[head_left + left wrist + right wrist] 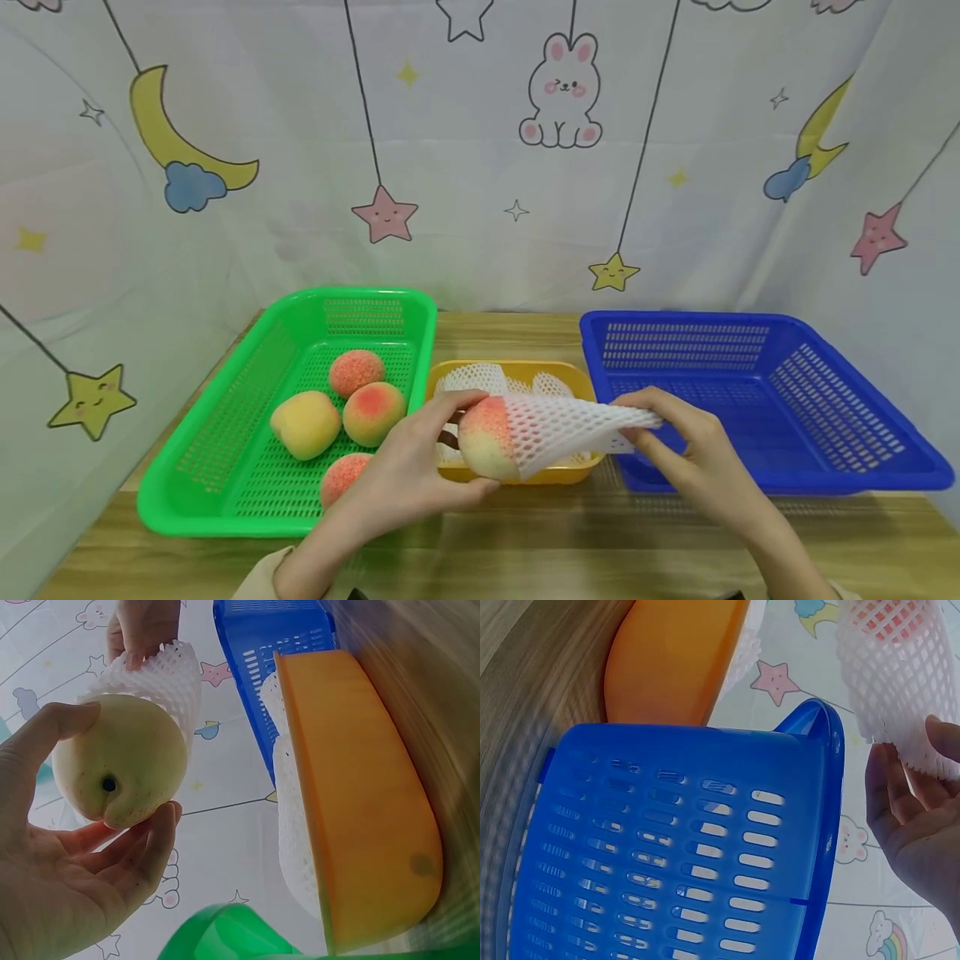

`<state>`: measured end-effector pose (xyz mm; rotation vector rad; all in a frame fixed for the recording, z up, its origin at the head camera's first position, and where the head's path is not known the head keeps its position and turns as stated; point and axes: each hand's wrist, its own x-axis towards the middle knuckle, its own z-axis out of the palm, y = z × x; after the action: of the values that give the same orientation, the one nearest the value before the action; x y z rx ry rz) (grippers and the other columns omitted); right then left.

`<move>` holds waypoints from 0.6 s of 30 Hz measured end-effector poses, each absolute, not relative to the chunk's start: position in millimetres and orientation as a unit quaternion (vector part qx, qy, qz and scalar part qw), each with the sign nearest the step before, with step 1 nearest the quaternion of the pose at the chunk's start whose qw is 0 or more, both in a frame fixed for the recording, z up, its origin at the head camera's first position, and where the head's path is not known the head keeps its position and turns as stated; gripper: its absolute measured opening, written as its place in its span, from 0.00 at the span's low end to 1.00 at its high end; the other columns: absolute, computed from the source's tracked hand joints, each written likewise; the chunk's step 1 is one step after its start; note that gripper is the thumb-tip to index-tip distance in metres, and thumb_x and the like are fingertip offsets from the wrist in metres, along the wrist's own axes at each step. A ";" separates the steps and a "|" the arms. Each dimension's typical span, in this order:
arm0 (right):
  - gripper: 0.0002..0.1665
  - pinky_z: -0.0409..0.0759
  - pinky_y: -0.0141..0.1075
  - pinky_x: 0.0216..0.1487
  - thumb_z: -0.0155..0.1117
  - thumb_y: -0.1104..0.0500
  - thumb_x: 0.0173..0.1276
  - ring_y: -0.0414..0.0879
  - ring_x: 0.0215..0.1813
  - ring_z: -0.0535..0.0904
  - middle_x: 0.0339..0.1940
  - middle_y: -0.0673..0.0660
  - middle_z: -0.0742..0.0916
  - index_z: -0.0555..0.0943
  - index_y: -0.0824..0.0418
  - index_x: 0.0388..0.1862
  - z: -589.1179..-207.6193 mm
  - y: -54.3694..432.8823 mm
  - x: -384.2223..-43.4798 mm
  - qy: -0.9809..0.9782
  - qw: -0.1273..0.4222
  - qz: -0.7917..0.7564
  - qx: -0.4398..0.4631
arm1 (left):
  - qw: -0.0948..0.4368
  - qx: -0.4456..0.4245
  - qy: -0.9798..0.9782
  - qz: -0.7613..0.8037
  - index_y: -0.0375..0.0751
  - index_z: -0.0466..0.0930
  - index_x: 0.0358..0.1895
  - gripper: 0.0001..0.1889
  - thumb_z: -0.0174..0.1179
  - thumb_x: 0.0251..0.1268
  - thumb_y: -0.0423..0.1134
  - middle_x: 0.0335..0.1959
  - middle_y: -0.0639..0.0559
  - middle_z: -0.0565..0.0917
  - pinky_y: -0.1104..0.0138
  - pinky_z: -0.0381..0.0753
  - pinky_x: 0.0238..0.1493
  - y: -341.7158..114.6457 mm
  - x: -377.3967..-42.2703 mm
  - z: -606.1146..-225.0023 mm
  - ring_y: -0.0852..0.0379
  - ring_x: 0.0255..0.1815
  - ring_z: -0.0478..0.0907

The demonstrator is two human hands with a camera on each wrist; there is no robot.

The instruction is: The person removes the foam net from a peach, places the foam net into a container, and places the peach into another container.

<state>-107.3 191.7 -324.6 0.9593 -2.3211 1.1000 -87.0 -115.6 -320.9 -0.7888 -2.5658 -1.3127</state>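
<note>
My left hand (420,462) grips a peach (480,437), thumb on one side and fingers on the other. Its pale base with a small dark hole faces the left wrist camera. A white foam net sleeve (555,421) covers the peach's right half and narrows toward my right hand (697,450). That hand pinches the sleeve's far end between thumb and fingers. Both hands hold the peach and sleeve above a yellow basket (577,475), which contains more white foam nets (476,379). In the right wrist view, the peach's red skin shows through the net mesh (896,675).
To the left, a green basket (161,504) contains several peaches, one a yellower fruit (306,425). A blue basket (780,482) stands at the right. All three baskets rest on a wooden table (525,550), before a white curtain (480,275) printed with cartoons.
</note>
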 end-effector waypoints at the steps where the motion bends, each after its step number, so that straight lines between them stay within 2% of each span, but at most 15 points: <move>1: 0.24 0.78 0.24 0.44 0.63 0.76 0.58 0.33 0.46 0.80 0.45 0.46 0.85 0.80 0.53 0.48 -324.4 192.3 -107.5 -0.829 0.202 0.392 0.344 | 0.078 -0.261 -0.857 -0.438 0.52 0.67 0.63 0.40 0.76 0.42 0.41 0.51 0.60 0.78 0.72 0.82 0.44 -116.0 -87.0 -321.2 0.63 0.48 0.77; 8: 0.25 0.76 0.23 0.45 0.64 0.75 0.58 0.34 0.48 0.78 0.45 0.46 0.84 0.81 0.51 0.50 -325.0 193.5 -109.9 -0.827 0.221 0.385 0.345 | 0.066 -0.239 -0.862 -0.441 0.54 0.67 0.63 0.39 0.75 0.43 0.41 0.51 0.59 0.79 0.70 0.83 0.43 -120.3 -85.8 -325.1 0.61 0.44 0.79; 13: 0.27 0.76 0.22 0.43 0.66 0.76 0.56 0.32 0.43 0.79 0.45 0.47 0.85 0.80 0.56 0.53 -323.8 192.0 -110.7 -0.821 0.244 0.391 0.337 | 0.052 -0.225 -0.867 -0.441 0.54 0.68 0.63 0.38 0.75 0.43 0.43 0.50 0.58 0.78 0.69 0.83 0.41 -123.2 -85.1 -330.0 0.60 0.40 0.80; 18: 0.28 0.77 0.21 0.41 0.67 0.77 0.53 0.32 0.39 0.79 0.44 0.47 0.84 0.78 0.59 0.52 -321.0 190.3 -112.2 -0.819 0.267 0.406 0.304 | 0.053 -0.216 -0.869 -0.441 0.54 0.68 0.62 0.39 0.76 0.42 0.43 0.50 0.58 0.78 0.69 0.83 0.42 -126.4 -86.1 -336.0 0.60 0.42 0.80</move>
<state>-112.2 190.3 -321.0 0.8195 -2.2114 1.0965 -86.1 -126.4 -336.0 -0.6578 -2.6432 -1.3413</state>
